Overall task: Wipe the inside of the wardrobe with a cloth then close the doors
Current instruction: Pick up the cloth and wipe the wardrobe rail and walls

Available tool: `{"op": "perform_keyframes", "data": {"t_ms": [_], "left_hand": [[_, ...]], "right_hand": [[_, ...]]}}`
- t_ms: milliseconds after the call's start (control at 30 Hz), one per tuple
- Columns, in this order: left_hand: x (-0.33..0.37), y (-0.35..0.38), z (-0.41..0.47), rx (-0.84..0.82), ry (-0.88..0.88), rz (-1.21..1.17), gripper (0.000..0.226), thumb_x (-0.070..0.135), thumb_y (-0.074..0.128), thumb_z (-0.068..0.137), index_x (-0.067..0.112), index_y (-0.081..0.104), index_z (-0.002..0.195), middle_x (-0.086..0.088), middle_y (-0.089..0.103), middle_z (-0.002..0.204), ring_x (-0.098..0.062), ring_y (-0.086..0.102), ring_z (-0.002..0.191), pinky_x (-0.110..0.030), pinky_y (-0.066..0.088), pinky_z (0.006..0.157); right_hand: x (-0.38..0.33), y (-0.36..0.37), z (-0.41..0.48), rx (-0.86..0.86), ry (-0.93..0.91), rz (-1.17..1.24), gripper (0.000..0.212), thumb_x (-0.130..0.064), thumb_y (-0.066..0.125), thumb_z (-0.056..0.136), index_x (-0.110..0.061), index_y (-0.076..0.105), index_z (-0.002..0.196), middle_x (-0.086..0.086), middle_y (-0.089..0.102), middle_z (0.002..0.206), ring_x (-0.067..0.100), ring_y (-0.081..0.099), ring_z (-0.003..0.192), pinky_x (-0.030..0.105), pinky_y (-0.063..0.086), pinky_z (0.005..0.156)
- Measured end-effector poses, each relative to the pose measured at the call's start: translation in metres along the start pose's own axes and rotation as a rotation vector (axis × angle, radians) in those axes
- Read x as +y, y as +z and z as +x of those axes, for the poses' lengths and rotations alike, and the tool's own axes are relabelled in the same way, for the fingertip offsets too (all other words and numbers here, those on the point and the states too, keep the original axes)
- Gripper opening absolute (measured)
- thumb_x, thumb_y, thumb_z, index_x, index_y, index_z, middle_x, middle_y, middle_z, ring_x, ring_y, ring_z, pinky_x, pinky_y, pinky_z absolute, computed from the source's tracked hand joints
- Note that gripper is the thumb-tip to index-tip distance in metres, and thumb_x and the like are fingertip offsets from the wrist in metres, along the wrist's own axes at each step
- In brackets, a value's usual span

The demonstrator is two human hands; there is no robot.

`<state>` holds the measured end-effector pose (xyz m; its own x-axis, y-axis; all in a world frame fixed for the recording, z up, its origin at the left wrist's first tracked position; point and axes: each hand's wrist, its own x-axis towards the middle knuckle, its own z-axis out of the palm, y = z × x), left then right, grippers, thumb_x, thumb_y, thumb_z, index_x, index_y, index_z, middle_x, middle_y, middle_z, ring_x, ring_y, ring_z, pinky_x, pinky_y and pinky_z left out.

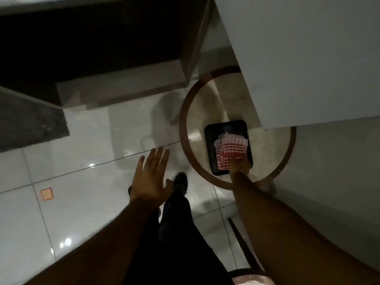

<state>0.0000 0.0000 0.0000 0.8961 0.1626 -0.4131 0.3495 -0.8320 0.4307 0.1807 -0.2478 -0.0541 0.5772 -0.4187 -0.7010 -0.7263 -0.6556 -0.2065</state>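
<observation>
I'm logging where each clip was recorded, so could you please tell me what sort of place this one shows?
Probably a bedroom or similar room in a home: glossy white floor tiles, an open wardrobe with a dark interior, and a small round table holding a black tray with a red-and-white striped cloth.

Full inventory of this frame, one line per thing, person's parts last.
cloth: 1, red and white striped, folded on the tray
tray: 1, black, rectangular, on the round table
round table: 1, dark brown rim, pale top, right of centre
wardrobe door: 1, white, open, overhanging the table at upper right
wardrobe interior: 1, dark, upper left
floor: 1, glossy white tiles
floor marker: 1, orange square, lower left
left hand: 1, open, fingers spread, above the floor
right hand: 1, on the cloth's near edge; grip unclear
leg and shoe: 1 seen, black, bottom centre
</observation>
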Motion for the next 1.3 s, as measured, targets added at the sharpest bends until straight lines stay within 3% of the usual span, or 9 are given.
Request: {"op": "perform_keyframes", "data": {"t_ms": [267,433,633,767,900,933,1033,1200,1300], "left_hand": [[-0.013,0.021,-0.003,0.004,-0.063,0.034,0.094,0.038,0.05,0.093,0.025,0.002,0.173,0.0,0.002,0.183,-0.018,0.0,0.17,-0.05,0.004,0.137],[-0.034,-0.007,-0.01,-0.031,-0.053,0.15,0.086,0.035,0.04,0.098,0.025,0.0,0.173,0.002,-0.002,0.182,-0.018,-0.002,0.17,-0.048,0.0,0.138],[-0.036,-0.082,0.008,0.041,-0.139,0.236,0.086,0.038,0.04,0.103,0.023,-0.009,0.172,0.0,-0.009,0.183,-0.021,-0.009,0.17,-0.049,-0.001,0.138],[-0.018,-0.144,0.017,0.1,-0.181,0.221,0.089,0.043,0.041,0.103,0.025,-0.014,0.171,-0.001,-0.016,0.182,-0.022,-0.015,0.169,-0.047,-0.006,0.138],[-0.007,-0.208,0.023,0.23,-0.206,0.25,0.091,0.046,0.042,0.103,0.023,-0.015,0.171,-0.001,-0.018,0.181,-0.021,-0.019,0.168,-0.047,-0.008,0.137],[-0.005,-0.227,0.026,0.276,-0.202,0.25,0.092,0.046,0.042,0.102,0.024,-0.016,0.171,0.0,-0.019,0.181,-0.02,-0.02,0.167,-0.047,-0.009,0.137],[-0.006,-0.296,0.027,0.496,-0.206,0.255,0.092,0.043,0.042,0.099,0.025,-0.013,0.171,0.003,-0.016,0.182,-0.017,-0.02,0.167,-0.044,-0.011,0.136],[-0.031,-0.403,0.021,0.803,-0.194,0.266,0.088,0.039,0.045,0.098,0.026,0.001,0.173,0.005,-0.003,0.183,-0.019,0.0,0.17,-0.046,0.0,0.134],[-0.044,-0.483,0.025,0.998,-0.151,0.28,0.088,0.035,0.051,0.096,0.026,0.01,0.173,0.007,0.002,0.183,-0.018,0.007,0.17,-0.047,0.009,0.133]], "right_hand": [[-0.006,-0.002,0.04,-0.078,0.103,-0.227,0.084,-0.042,0.056,0.108,-0.004,0.012,0.168,0.023,0.025,0.173,0.043,0.031,0.158,0.05,0.027,0.131],[-0.01,-0.02,0.032,-0.145,-0.017,-0.233,0.058,-0.031,0.062,0.107,-0.004,0.046,0.155,0.026,0.053,0.156,0.045,0.051,0.144,0.052,0.039,0.123],[-0.022,-0.043,-0.029,-0.15,-0.115,0.102,0.032,-0.012,0.074,0.095,0.004,0.068,0.122,0.035,0.073,0.116,0.054,0.072,0.103,0.065,0.059,0.097],[-0.071,-0.048,-0.086,-0.229,-0.241,0.203,0.02,-0.009,0.064,0.1,0.004,0.066,0.115,0.035,0.074,0.094,0.039,0.067,0.069,0.073,0.06,0.082],[-0.146,-0.041,-0.151,-0.314,-0.279,0.527,0.047,-0.004,0.062,0.103,-0.008,0.053,0.149,0.028,0.062,0.142,0.045,0.068,0.113,0.062,0.057,0.103],[-0.166,-0.039,-0.165,-0.36,-0.271,0.658,0.049,-0.003,0.06,0.105,-0.012,0.051,0.153,0.025,0.06,0.145,0.046,0.064,0.122,0.057,0.057,0.103],[-0.228,-0.045,-0.221,-0.565,-0.338,0.844,0.055,0.007,0.054,0.102,-0.013,0.052,0.153,0.023,0.067,0.132,0.041,0.07,0.107,0.044,0.063,0.086],[-0.327,-0.072,-0.329,-0.672,-0.58,0.878,0.059,0.026,0.04,0.095,-0.003,0.062,0.141,0.022,0.079,0.118,0.036,0.078,0.1,0.048,0.061,0.096],[-0.39,-0.093,-0.408,-0.627,-0.807,0.992,0.066,0.028,0.038,0.094,0.001,0.054,0.152,0.024,0.068,0.141,0.041,0.067,0.13,0.062,0.043,0.12]]}}
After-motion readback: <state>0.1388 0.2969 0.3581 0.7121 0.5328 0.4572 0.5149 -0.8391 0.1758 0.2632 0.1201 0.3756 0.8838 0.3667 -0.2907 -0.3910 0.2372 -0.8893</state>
